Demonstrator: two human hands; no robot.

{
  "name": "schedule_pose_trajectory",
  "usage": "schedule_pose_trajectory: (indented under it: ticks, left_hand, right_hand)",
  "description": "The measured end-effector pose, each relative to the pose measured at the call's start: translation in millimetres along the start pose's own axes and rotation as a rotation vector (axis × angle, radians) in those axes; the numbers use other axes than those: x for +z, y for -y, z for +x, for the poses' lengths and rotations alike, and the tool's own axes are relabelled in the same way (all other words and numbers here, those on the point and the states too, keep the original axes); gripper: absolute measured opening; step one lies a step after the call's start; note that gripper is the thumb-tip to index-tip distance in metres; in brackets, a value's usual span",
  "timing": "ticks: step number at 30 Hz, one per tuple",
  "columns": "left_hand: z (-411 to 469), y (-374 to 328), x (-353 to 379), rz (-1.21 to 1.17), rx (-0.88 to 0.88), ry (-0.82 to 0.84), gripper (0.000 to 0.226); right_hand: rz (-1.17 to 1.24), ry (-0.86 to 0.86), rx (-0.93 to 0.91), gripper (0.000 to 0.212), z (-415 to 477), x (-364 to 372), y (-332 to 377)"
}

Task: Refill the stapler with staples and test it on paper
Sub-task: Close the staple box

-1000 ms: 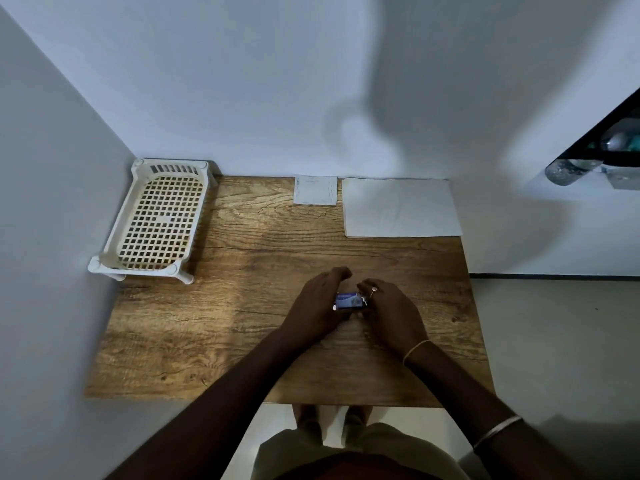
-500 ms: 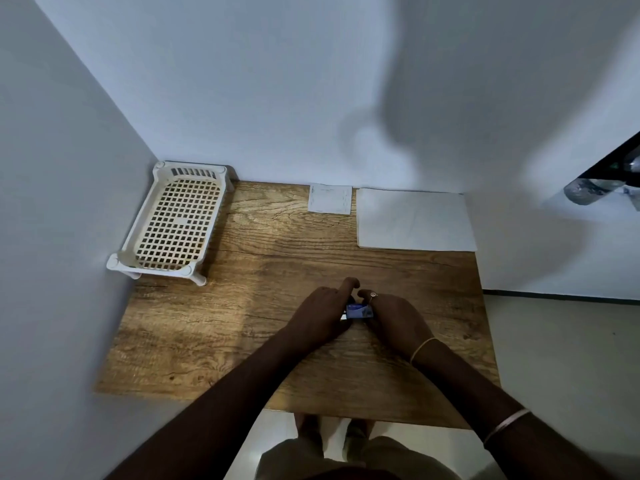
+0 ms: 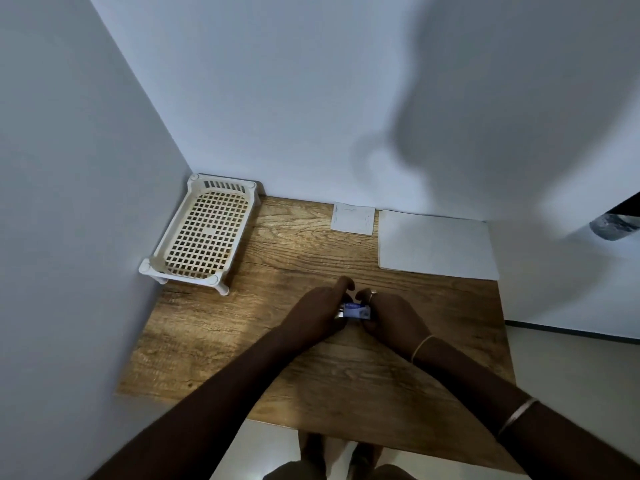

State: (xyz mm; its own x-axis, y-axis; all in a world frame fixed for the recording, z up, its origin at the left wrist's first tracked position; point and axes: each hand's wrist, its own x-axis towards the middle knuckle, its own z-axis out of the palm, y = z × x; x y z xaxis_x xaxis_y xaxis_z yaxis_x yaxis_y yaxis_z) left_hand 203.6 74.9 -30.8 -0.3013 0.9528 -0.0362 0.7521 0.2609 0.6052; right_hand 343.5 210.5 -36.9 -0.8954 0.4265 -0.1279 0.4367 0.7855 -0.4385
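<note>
A small blue and white stapler (image 3: 356,311) with a silver metal end on its left side sits low over the middle of the wooden table (image 3: 225,341). My left hand (image 3: 317,315) grips its left end, with the index finger stretched forward. My right hand (image 3: 394,318), which wears a ring, grips its right end with curled fingers. Most of the stapler is hidden between the two hands, and no staples can be made out. A large white sheet of paper (image 3: 436,244) lies at the table's back right.
A small white square paper (image 3: 353,218) lies at the back edge beside the large sheet. A cream plastic lattice tray (image 3: 152,268) stands in the back left corner against the walls. The floor drops off right of the table.
Both hands have stayed together on the stapler at mid-table. My left index finger has stretched further forward. The camera has shifted, so the table sits lower in view.
</note>
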Motion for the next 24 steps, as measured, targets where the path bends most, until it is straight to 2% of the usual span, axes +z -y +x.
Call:
schedule_pose_trajectory:
  ticks: [7,12,17,24]
  left_hand:
    - [9,54,-84,0.059,0.011,-0.05,0.058]
    - [17,99,-147,0.095,-0.044,-0.128,0.058]
    - [27,147,-199,0.1,-0.06,-0.209,0.049]
    - [41,203,-237,0.134,-0.13,-0.262,0.048]
  right_hand:
    - [0.052,-0.073,-0.149,0.031,78,-11,62]
    - [0.058,-0.077,-0.23,0.009,143,-25,117]
    - [0.047,-0.093,-0.276,0.015,207,-32,165]
    - [0.034,-0.072,-0.289,0.022,286,-13,201]
